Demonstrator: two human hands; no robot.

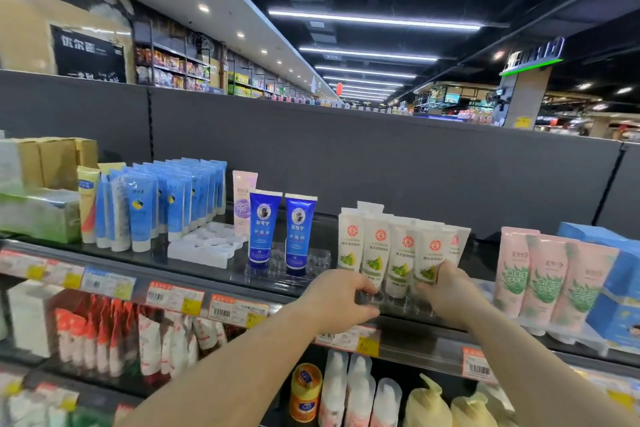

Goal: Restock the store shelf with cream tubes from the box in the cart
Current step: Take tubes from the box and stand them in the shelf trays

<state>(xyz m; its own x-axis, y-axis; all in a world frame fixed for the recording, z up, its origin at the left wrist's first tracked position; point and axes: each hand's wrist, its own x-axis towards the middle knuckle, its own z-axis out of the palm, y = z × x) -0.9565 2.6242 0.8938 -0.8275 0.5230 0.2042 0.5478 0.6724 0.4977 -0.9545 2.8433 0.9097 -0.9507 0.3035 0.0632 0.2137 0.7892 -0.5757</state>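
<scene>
The white cream tubes with red seals and green fruit prints (398, 250) stand upright in a row on the dark glass-topped store shelf (194, 270); the right hand (446, 291) pinches the rightmost front tube near its cap; the left hand (341, 298), fingers curled, rests at the clear plastic tray (388, 302) beneath the tubes; left of the tubes stand two dark blue tubes (278, 232).

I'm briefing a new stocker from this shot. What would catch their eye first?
Two hands at the front edge of the top shelf: the left hand curls at the clear tray, and the right hand grips one of the white cream tubes standing in a row. To their left, two dark blue tubes stand upright, and pink tubes stand to the right.
</scene>
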